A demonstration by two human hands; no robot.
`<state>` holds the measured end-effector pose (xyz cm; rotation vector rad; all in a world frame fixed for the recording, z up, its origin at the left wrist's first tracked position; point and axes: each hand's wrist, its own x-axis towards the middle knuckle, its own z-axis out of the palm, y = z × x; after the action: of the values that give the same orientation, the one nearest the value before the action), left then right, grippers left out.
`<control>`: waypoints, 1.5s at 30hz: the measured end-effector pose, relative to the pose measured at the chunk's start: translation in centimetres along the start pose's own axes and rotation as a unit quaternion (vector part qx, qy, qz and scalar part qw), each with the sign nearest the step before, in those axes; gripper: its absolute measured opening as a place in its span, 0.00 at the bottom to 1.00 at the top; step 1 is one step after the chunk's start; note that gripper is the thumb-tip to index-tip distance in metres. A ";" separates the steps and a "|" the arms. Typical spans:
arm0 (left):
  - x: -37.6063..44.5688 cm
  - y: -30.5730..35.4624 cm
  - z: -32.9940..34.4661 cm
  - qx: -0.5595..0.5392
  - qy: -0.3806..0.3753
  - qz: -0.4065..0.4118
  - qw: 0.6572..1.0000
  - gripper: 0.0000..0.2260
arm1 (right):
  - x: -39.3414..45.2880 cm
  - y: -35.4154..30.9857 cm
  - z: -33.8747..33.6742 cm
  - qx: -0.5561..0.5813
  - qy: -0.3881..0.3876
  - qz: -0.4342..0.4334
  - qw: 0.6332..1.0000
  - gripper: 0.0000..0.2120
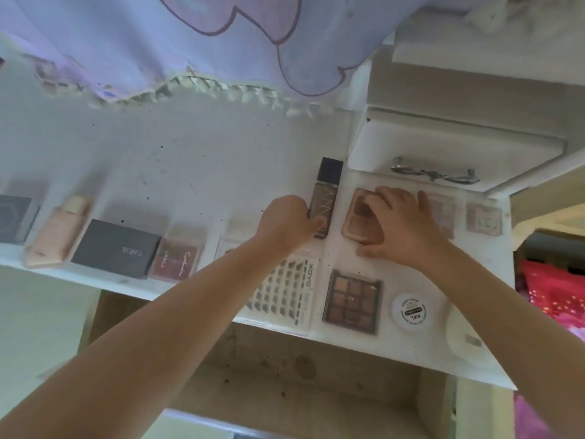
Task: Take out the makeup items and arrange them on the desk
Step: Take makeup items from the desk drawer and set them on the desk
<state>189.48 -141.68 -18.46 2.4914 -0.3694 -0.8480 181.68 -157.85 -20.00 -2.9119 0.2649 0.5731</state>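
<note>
On a white desk (196, 172) under a lilac curtain (158, 42), a person lines up makeup in rows. From largest to smallest along the near edge lie a lash tray (285, 296), a grey box (117, 248), a nine-pan palette (352, 301), a pink tube (60, 232), a round tin (412, 313) and a small blush palette (179, 253); an eyelash curler (433, 175) rests in an open white box (456, 147) at the back right. The left hand (285, 223) is curled, its fingers closed around the lower end of a dark foundation bottle (326, 198) lying flat on the desk. The right hand (402, 223) is spread over a tan compact (361, 217) just beside the bottle, fingertips hooked on its far edge and thumb pressed to the desk at its near edge. The risk appears to lie in the crowding: straightening the bottle could nudge the compact, and either forearm, crossing low over the front row, might sweep the tray or palette off the edge.
</note>
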 end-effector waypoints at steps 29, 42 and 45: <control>-19.0 -38.8 -1.4 0.263 0.030 0.133 0.955 0.27 | -0.1 -33.9 16.2 0.059 -0.038 0.039 0.997 0.29; -18.6 -40.5 -1.3 0.222 0.070 0.208 0.950 0.24 | 3.9 -36.7 18.9 0.037 0.084 -0.014 0.996 0.30; -18.8 -40.1 -1.6 0.211 0.070 0.199 0.954 0.24 | 1.2 -36.0 19.3 -0.016 0.054 -0.024 0.998 0.26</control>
<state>179.84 -99.64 -28.85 2.6901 -1.0556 -0.4592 183.12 -119.35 -33.66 -2.9749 0.1994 0.4174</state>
